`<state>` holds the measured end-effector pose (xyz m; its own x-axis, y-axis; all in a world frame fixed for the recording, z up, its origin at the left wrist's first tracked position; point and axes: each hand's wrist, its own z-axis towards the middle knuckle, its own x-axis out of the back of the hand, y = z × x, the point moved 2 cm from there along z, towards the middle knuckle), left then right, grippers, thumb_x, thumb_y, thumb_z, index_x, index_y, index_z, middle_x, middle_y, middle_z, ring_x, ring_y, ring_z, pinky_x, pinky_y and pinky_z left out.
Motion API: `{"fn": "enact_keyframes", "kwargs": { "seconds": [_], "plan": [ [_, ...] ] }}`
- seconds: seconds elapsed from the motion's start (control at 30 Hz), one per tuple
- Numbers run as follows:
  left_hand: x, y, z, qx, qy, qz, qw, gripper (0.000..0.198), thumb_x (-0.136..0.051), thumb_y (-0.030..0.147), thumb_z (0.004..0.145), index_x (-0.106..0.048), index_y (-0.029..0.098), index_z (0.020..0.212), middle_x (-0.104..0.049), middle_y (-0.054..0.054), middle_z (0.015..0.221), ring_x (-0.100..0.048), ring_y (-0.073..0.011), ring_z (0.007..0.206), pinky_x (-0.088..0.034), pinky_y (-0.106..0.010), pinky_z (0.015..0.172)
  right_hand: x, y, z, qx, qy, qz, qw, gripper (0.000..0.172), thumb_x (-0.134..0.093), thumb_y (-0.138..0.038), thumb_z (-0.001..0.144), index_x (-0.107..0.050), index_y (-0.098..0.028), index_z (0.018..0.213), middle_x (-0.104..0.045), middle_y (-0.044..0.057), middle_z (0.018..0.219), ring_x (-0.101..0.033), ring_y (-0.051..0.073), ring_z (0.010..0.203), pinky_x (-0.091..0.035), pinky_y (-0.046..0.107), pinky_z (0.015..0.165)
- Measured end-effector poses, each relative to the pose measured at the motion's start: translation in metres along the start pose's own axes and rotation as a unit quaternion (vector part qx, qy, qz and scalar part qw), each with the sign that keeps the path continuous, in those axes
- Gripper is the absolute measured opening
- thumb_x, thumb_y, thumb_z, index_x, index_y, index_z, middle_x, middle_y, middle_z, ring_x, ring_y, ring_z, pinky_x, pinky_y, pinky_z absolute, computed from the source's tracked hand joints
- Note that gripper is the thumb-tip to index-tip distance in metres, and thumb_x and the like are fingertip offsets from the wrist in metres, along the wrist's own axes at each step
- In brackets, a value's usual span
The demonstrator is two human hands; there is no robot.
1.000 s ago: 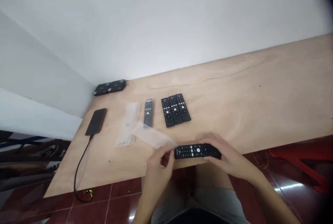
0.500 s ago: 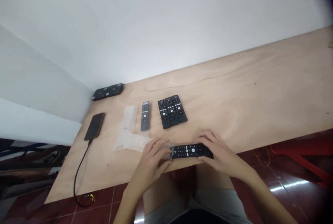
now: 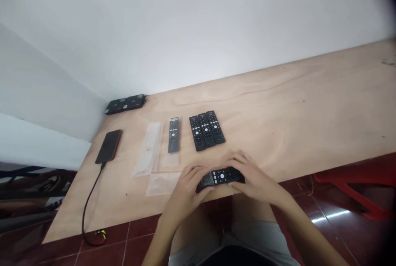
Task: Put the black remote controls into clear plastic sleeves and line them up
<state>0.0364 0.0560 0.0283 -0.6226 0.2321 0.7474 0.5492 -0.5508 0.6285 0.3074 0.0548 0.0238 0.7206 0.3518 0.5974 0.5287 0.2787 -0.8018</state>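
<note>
At the table's front edge, a black remote control [image 3: 222, 176] lies sideways between my two hands. My left hand [image 3: 190, 185] grips its left end, where the mouth of a clear plastic sleeve [image 3: 162, 183] covers part of it. The right end is held by my right hand [image 3: 249, 177], thumb below and fingers above. Three bare remotes [image 3: 206, 130] stand side by side just beyond my hands. Left of them is another remote [image 3: 173, 135] inside a clear sleeve. More flat, clear sleeves [image 3: 148, 148] lie to its left.
A phone [image 3: 109, 146] with a black cable [image 3: 88, 204] hanging over the edge rests on the left of the wooden table [image 3: 293, 121]. Two black boxes [image 3: 125, 103] sit at the back left corner against the wall. A red chair [image 3: 355, 187] stands on the right.
The remote has gone deeper into the sleeve, its left part now covered. My hands have come closer together, and my left hand now wraps the covered end.
</note>
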Motion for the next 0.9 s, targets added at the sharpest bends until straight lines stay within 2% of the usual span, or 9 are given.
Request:
{"fn": "enact_keyframes", "kwargs": {
  "seconds": [0.13,0.2,0.27,0.33,0.47,0.53,0.63,0.73,0.9],
  "plan": [
    [0.021,-0.005,-0.013,0.037,-0.020,0.024,0.999,0.076,-0.088,0.035,0.093,-0.052,0.034,0.159,-0.063,-0.011,0.153,-0.056,-0.0344,0.143,-0.053,-0.057,0.118,0.008,0.006,-0.003,-0.005,0.027,0.013,1.000,0.066,-0.087,-0.028,0.089,-0.060,-0.035,0.149,-0.053,0.009,0.158,-0.048,0.036,0.150,-0.043,0.056,0.127],
    [0.029,-0.008,-0.021,0.056,-0.026,0.037,0.997,0.073,-0.085,0.032,0.095,-0.051,0.035,0.160,-0.062,-0.010,0.153,-0.057,-0.0334,0.143,-0.053,-0.056,0.118,0.015,0.010,-0.010,-0.025,0.060,0.027,0.998,0.061,-0.080,-0.036,0.097,-0.057,-0.035,0.154,-0.058,0.009,0.154,-0.055,0.034,0.145,-0.047,0.055,0.125],
    [0.031,-0.011,-0.025,0.059,-0.026,0.039,0.997,0.068,-0.081,0.029,0.098,-0.052,0.034,0.159,-0.063,-0.010,0.152,-0.058,-0.0325,0.142,-0.054,-0.055,0.118,0.018,0.014,-0.017,-0.060,0.088,0.042,0.993,0.050,-0.066,-0.040,0.106,-0.058,-0.033,0.155,-0.070,0.009,0.137,-0.068,0.031,0.127,-0.056,0.053,0.116],
    [0.028,-0.012,-0.025,0.051,-0.021,0.037,0.998,0.064,-0.078,0.027,0.099,-0.053,0.033,0.157,-0.064,-0.010,0.151,-0.059,-0.0319,0.141,-0.054,-0.055,0.118,0.017,0.016,-0.022,-0.087,0.101,0.046,0.990,0.046,-0.059,-0.041,0.110,-0.059,-0.032,0.155,-0.076,0.009,0.129,-0.073,0.030,0.119,-0.060,0.052,0.111],
    [0.019,-0.009,-0.016,0.027,-0.006,0.045,0.999,0.059,-0.072,0.020,0.102,-0.053,0.031,0.156,-0.068,-0.010,0.145,-0.063,-0.0312,0.137,-0.055,-0.055,0.117,0.007,0.014,-0.024,-0.092,0.127,0.049,0.986,0.044,-0.056,-0.042,0.111,-0.063,-0.032,0.153,-0.070,0.008,0.153,-0.065,0.033,0.142,-0.049,0.056,0.126],
    [0.016,-0.008,-0.012,0.019,-0.015,0.054,0.998,0.060,-0.073,0.020,0.101,-0.052,0.030,0.157,-0.070,-0.010,0.143,-0.064,-0.0318,0.136,-0.055,-0.056,0.116,0.004,0.012,-0.022,-0.095,0.145,0.060,0.983,0.042,-0.056,-0.043,0.111,-0.067,-0.031,0.150,-0.069,0.007,0.156,-0.063,0.033,0.145,-0.048,0.057,0.127],
    [0.012,-0.007,-0.008,0.010,-0.028,0.068,0.997,0.064,-0.077,0.022,0.099,-0.052,0.030,0.157,-0.071,-0.010,0.143,-0.065,-0.0331,0.135,-0.056,-0.056,0.115,0.000,0.008,-0.016,-0.118,0.147,0.084,0.979,0.041,-0.058,-0.047,0.110,-0.072,-0.030,0.144,-0.073,0.009,0.150,-0.070,0.034,0.136,-0.059,0.054,0.115],
    [0.004,-0.002,-0.003,-0.004,-0.013,0.081,0.997,0.064,-0.078,0.024,0.098,-0.053,0.029,0.156,-0.072,-0.011,0.142,-0.067,-0.0334,0.132,-0.057,-0.056,0.114,-0.009,-0.001,-0.010,-0.133,0.123,0.121,0.976,0.042,-0.057,-0.050,0.110,-0.073,-0.030,0.144,-0.077,0.010,0.143,-0.077,0.033,0.120,-0.066,0.051,0.101],
    [-0.015,0.018,0.017,-0.040,-0.011,0.068,0.997,0.052,-0.072,0.019,0.101,-0.056,0.025,0.150,-0.073,-0.012,0.141,-0.065,-0.0320,0.135,-0.056,-0.052,0.114,-0.037,-0.015,0.003,-0.100,0.101,0.205,0.968,0.049,-0.061,-0.045,0.109,-0.064,-0.030,0.155,-0.078,0.011,0.138,-0.074,0.030,0.126,-0.059,0.051,0.113]
  ]
}}
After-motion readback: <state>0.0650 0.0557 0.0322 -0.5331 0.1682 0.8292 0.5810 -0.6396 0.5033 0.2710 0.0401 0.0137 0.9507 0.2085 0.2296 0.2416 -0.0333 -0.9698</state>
